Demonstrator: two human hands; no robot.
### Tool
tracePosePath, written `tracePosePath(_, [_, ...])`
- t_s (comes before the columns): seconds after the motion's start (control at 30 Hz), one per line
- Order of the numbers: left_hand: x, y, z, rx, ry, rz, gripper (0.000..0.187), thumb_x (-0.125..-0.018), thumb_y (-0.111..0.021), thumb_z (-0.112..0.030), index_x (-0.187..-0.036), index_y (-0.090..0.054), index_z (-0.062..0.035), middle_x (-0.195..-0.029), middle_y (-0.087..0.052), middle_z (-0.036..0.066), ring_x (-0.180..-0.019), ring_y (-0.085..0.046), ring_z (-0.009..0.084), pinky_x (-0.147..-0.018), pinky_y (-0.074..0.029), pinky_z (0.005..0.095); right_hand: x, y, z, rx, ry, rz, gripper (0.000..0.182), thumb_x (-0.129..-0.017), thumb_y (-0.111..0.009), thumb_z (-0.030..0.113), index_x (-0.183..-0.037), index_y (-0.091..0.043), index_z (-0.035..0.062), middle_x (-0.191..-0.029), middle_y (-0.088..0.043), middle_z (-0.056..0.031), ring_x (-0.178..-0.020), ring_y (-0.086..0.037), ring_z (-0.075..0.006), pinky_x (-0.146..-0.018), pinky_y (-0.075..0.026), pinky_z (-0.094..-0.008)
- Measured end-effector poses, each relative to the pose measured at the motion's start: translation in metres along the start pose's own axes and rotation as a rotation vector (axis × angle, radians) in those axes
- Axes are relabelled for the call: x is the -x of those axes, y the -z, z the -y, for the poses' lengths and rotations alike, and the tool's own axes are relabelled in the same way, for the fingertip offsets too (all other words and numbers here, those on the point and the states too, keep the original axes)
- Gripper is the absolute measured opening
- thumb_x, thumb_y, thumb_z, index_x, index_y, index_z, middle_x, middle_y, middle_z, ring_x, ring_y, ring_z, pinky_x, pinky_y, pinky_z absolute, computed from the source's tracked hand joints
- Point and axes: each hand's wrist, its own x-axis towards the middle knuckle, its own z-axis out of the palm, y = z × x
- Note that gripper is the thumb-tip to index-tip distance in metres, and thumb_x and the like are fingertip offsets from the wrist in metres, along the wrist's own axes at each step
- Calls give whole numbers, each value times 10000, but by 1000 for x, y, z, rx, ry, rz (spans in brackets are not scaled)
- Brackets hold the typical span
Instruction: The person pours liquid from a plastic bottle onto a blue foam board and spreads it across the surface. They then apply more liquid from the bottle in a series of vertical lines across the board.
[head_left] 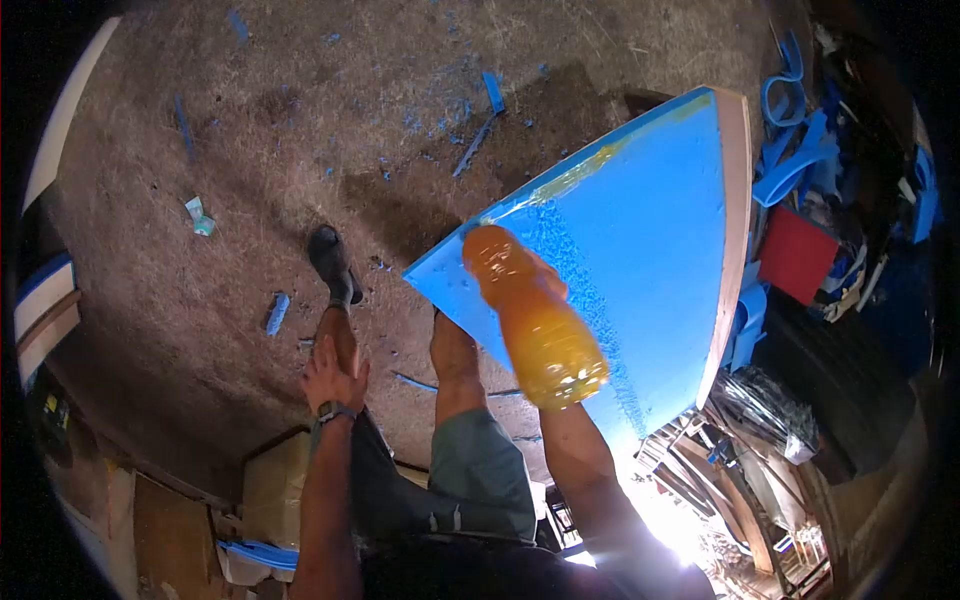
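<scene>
My left hand (334, 382) lies on my lower leg just below the knee, fingers spread, a dark watch on its wrist. My right forearm reaches up to a large blue foam panel (660, 240) with a pale curved edge. At the forearm's end, over the panel's left part, is a glossy, see-through orange and yellow bottle-shaped object (540, 325). It hides my right hand and its fingers; whether it is held or worn is unclear. A yellowish smear (580, 170) runs along the panel's upper left edge, and a rough, speckled blue band crosses its face.
Blue scraps (493, 92) and a crumpled pale wrapper (200, 216) lie on the brown floor. Blue offcuts (795, 170), a red piece (798, 256) and a dark tyre (840, 375) crowd the right side. A tan box (277, 492) stands at lower left. My foot is in a dark shoe (330, 260).
</scene>
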Motion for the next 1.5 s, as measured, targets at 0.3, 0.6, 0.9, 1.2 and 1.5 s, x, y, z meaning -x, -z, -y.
tracePosePath(0.3, [2, -4, 17, 27, 19, -11, 857, -775, -545, -566, -1440, -181, -165, -1399, -355, 109, -1254, -379, 290, -1006, -304, 496, 14, -18, 10, -70, 24, 30, 274, -833, -600, 151, -1067, -596, 8, -1049, -629, -145, -928, -608, -262, -798, -485, -359])
tracePosePath(0.6, [7, -10, 26, 35, -17, -34, 839, -783, -522, -585, -1433, -212, -154, -1394, -363, 102, -1258, -372, 283, -1000, -305, 491, -5, -7, 17, -159, -94, 21, 275, -849, -576, 158, -1081, -583, 9, -1061, -623, -147, -923, -607, -272, -780, -492, -358])
tracePosePath(0.9, [12, -14, 26, -2, -9, -53, 826, -782, -518, -589, -1422, -244, -146, -1400, -359, 110, -1239, -398, 292, -980, -322, 491, 53, -51, 47, -249, 261, 168, 277, -864, -553, 164, -1094, -570, 11, -1074, -616, -149, -918, -607, -281, -763, -500, -357])
tracePosePath(1.2, [13, -13, 24, 10, 18, -24, 826, -780, -528, -581, -1421, -233, -153, -1407, -354, 99, -1271, -368, 285, -1007, -312, 485, 55, -42, 50, -253, 299, 200, 279, -880, -529, 171, -1108, -557, 13, -1087, -609, -151, -913, -606, -290, -746, -507, -356])
tracePosePath(1.5, [13, -8, 17, -1, 18, -11, 820, -792, -510, -591, -1427, -214, -164, -1412, -354, 102, -1248, -392, 305, -999, -319, 486, 45, 58, 0, -19, -26, 130, 298, -889, -518, 183, -1137, -537, 18, -1109, -584, -153, -970, -570, -293, -798, -473, -364])
